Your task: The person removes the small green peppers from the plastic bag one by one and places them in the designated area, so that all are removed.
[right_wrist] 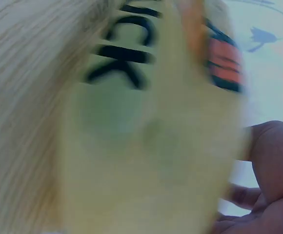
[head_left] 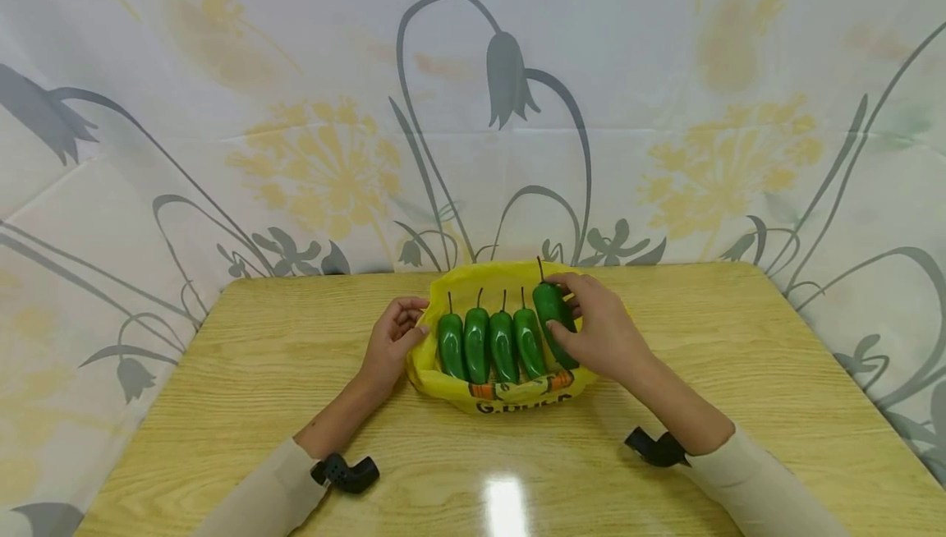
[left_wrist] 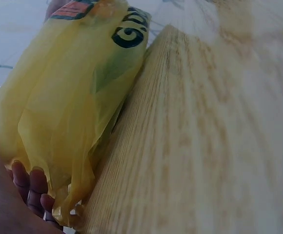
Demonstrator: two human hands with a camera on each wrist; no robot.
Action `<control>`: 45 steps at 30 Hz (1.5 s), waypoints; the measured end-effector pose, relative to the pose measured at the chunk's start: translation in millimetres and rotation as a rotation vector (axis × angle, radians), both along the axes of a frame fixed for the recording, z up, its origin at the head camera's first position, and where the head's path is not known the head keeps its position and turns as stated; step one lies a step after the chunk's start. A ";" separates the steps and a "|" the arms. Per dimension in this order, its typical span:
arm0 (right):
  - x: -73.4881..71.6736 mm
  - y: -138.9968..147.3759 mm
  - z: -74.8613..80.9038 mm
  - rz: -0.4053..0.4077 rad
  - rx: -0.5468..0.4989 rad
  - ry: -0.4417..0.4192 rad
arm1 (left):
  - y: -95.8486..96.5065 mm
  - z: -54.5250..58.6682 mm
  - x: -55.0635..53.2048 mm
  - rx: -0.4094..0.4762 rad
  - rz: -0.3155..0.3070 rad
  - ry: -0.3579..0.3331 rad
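Observation:
A yellow plastic bag [head_left: 443, 387] lies on the table with its mouth spread wide. Inside it, several shiny green chili peppers [head_left: 477, 348] stand side by side, thin dark stems up. At the bag's right end my right hand [head_left: 600, 328] grips another green chili pepper [head_left: 548, 305], thumb in front and fingers behind, its lower end within the bag. My left hand [head_left: 388, 344] pinches the bag's left rim, thumb at the edge and fingers curled. The left wrist view has those fingers [left_wrist: 36, 187] against the yellow plastic. In the right wrist view the bag's blurred side covers the pepper.
The wooden table [head_left: 296, 340] extends on both sides of the bag. A patterned flower curtain [head_left: 473, 176] hangs right behind its back edge. Black wrist cameras [head_left: 347, 473] sit on both forearms, close over the tabletop.

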State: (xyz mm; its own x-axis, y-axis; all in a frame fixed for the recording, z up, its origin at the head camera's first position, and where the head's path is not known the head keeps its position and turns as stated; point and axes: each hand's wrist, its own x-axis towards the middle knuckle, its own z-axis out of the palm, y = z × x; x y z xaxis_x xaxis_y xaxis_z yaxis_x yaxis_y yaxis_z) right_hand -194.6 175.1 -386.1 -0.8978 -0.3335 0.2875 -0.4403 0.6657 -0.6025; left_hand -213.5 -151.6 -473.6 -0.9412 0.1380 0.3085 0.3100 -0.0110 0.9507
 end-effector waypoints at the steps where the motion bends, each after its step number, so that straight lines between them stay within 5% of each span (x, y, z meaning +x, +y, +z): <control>1: 0.8 0.7 2.2 0.002 -0.013 0.002 | 0.0 -0.1 -0.2 -0.001 0.000 0.000; 10: 8.7 8.8 26.3 -0.009 -0.082 -0.021 | -0.4 -1.2 -2.5 0.002 -0.005 0.015; 22: 7.2 27.1 39.5 -0.020 -0.100 -0.056 | -0.5 -1.4 -2.2 0.019 -0.047 0.045; 45: -17.0 68.8 35.8 -0.106 -0.105 -0.223 | -1.0 -2.3 -1.2 0.015 -0.052 0.028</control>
State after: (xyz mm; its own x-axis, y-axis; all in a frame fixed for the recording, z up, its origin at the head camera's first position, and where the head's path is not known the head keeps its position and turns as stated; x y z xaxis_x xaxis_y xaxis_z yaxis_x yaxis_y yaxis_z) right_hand -211.6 243.9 -350.3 -0.9712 -0.2127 0.1069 -0.2199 0.6298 -0.7450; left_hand -214.8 -152.6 -475.9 -0.9238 0.1818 0.3371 0.3352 -0.0418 0.9412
